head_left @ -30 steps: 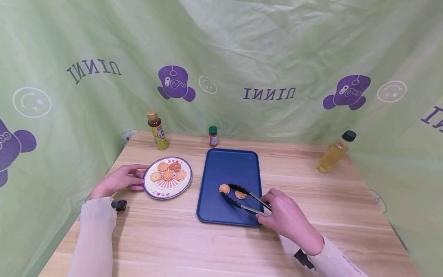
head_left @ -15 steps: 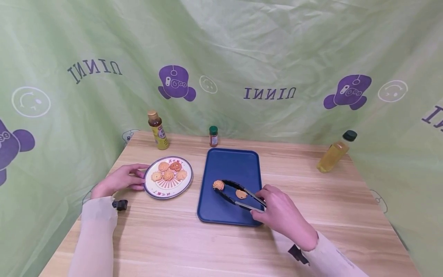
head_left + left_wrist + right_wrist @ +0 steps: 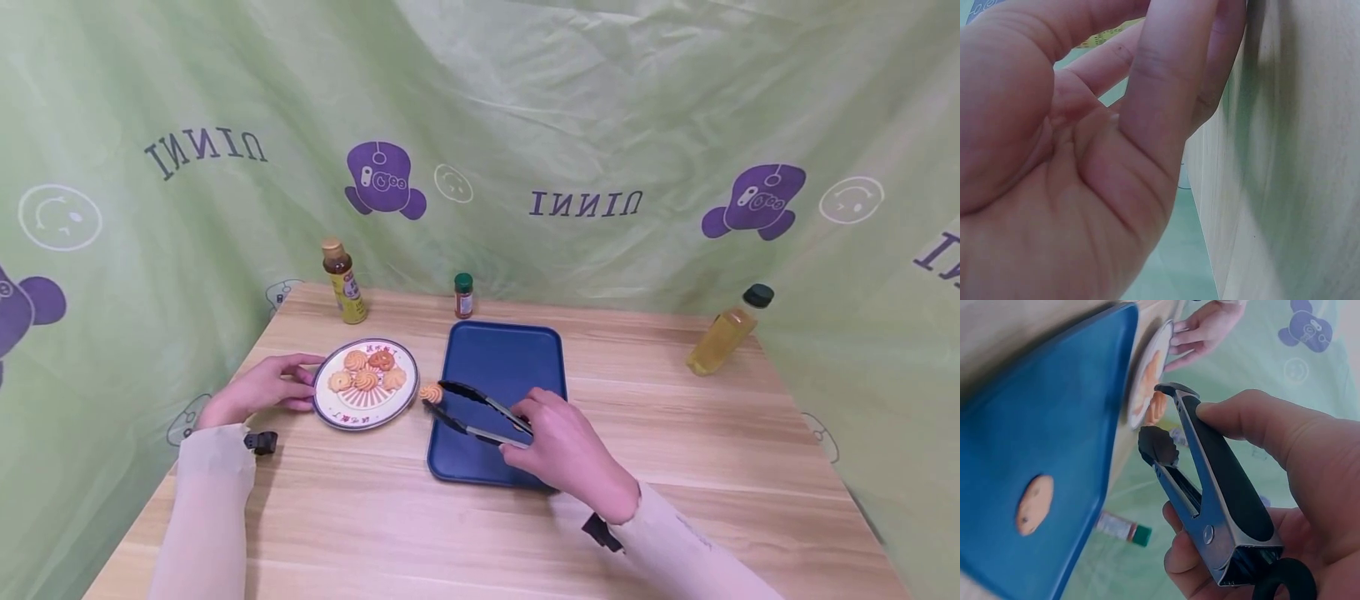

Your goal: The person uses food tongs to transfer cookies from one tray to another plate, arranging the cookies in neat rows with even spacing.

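Note:
My left hand (image 3: 262, 389) holds the left rim of a white plate (image 3: 360, 417) bearing several cookies (image 3: 365, 381). My right hand (image 3: 566, 446) grips a pair of black-tipped metal tongs (image 3: 480, 433), thumb on one arm and fingers round the other. Between the tong tips is a swirl cookie (image 3: 431, 393), above the gap between the plate and the blue tray (image 3: 502, 350). On the tray lies another cookie (image 3: 1035, 505), plain in the right wrist view but mostly hidden in the head view. The left wrist view shows mainly bent fingers (image 3: 1163, 81); the plate is out of sight there.
Behind the plate stands a yellow-labelled bottle (image 3: 345, 287). A small green-capped jar (image 3: 463, 297) is just behind the tray. At the back right, a bottle of yellow liquid (image 3: 722, 337) appears tilted. A green printed curtain (image 3: 570, 100) hangs along the wooden table's (image 3: 360, 517) far edge.
My right hand has moved left with the tongs, carrying the swirl cookie off the tray toward the plate. My left hand and the plate have stayed almost in place.

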A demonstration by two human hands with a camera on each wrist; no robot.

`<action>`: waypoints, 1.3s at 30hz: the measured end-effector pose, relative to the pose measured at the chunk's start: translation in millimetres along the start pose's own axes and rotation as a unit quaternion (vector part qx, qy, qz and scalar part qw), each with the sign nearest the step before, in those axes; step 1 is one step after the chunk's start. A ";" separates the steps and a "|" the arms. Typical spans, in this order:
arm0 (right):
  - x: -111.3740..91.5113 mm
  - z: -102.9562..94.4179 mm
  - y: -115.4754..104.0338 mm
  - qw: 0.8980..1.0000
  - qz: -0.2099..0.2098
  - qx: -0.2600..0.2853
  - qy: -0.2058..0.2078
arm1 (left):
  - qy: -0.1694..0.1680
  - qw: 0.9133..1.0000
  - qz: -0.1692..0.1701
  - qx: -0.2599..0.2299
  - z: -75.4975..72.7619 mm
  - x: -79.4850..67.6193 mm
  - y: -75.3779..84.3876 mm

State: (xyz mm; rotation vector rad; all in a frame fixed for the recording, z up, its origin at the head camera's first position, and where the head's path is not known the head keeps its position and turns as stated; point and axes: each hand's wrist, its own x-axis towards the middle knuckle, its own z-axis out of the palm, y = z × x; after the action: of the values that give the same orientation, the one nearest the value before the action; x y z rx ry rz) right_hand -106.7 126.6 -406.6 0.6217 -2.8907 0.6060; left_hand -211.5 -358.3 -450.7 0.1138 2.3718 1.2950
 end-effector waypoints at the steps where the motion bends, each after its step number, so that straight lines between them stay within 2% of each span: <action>1: 2.8 0.7 -3.5 1.000 -0.005 0.000 -0.001 | 0.000 1.000 -0.001 0.000 0.2 -0.3 0.3; 12: 32.4 12.5 -39.0 0.998 -0.060 0.021 -0.021 | 0.000 1.000 0.000 0.004 -0.2 2.9 -0.7; 22: 60.3 39.3 -69.5 0.994 -0.095 -0.011 -0.061 | -0.002 1.000 0.005 -0.002 -0.2 1.0 -0.2; 28: 68.9 51.8 -77.2 0.992 -0.103 -0.031 -0.070 | -0.003 1.000 0.007 -0.014 0.5 2.1 -1.2; 34: 73.9 51.5 -80.9 0.991 -0.109 -0.034 -0.064 | 0.001 1.000 0.003 -0.008 -1.6 3.0 -2.5; 39: 75.6 50.9 -82.2 0.991 -0.103 -0.025 -0.076 | 0.001 1.000 0.001 -0.005 -1.8 3.1 -4.0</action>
State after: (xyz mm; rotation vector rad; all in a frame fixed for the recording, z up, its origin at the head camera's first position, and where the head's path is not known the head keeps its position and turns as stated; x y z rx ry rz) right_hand -142.8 9.3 -408.5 0.9837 -2.9160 0.4769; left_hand -214.5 -361.1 -454.2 0.1129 2.3666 1.3094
